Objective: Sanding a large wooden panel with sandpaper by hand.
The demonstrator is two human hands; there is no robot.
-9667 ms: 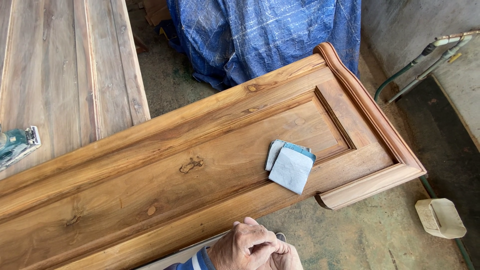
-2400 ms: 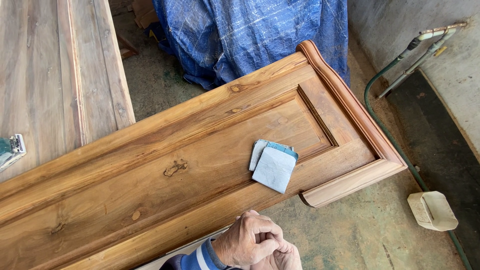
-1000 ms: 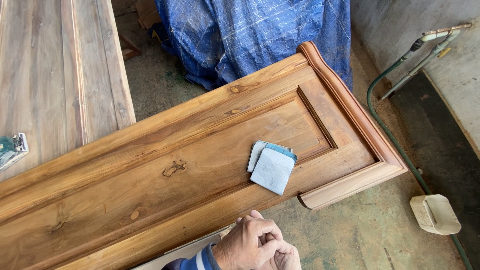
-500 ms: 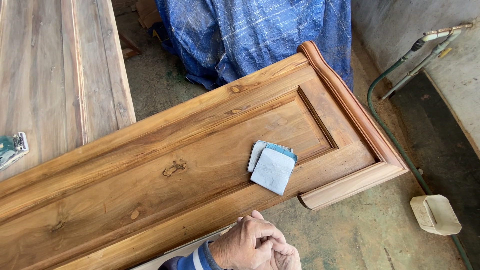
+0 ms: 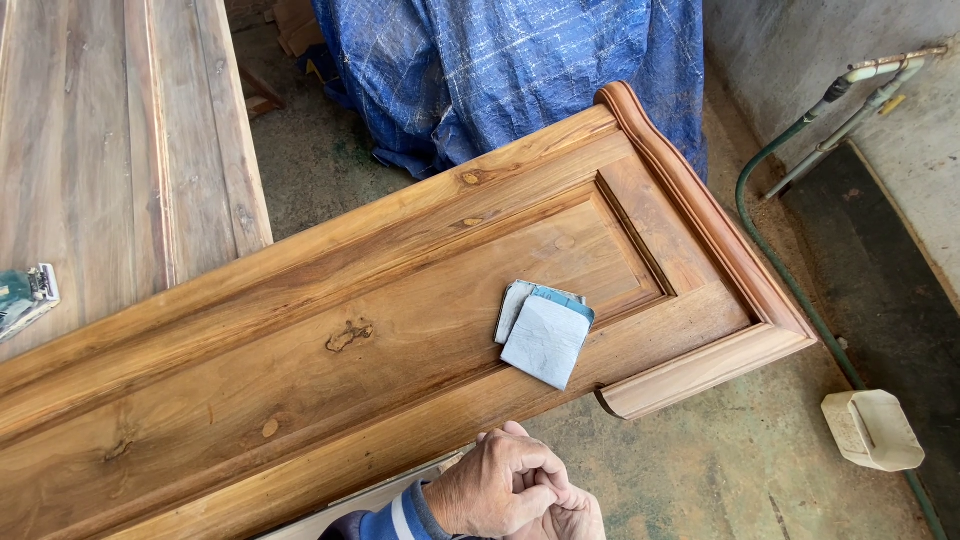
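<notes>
Leftmost, a green power sander pokes in from the frame edge, resting on a pale grey wooden slab well apart from the long varnished wooden panel that crosses the whole view on a slant. That panel serves as the landmark for everything else. Behind its upper edge, a blue tarpaulin is draped over something bulky on the concrete floor. On the panel's recessed face, toward its right end, lies a small stack of folded sandpaper sheets, grey side up with a blue edge showing; no hand touches it. Just off the panel's near edge, below the sandpaper, the left hand is curled over the right hand, the fingers of both folded together; they seem to hold nothing, though the palms are hidden and I cannot be sure. A blue and white striped sleeve shows at the left wrist. Right of the panel's moulded end, a green hose runs along the floor from pipes on the wall, and a cream plastic container sits on the floor beside it.
</notes>
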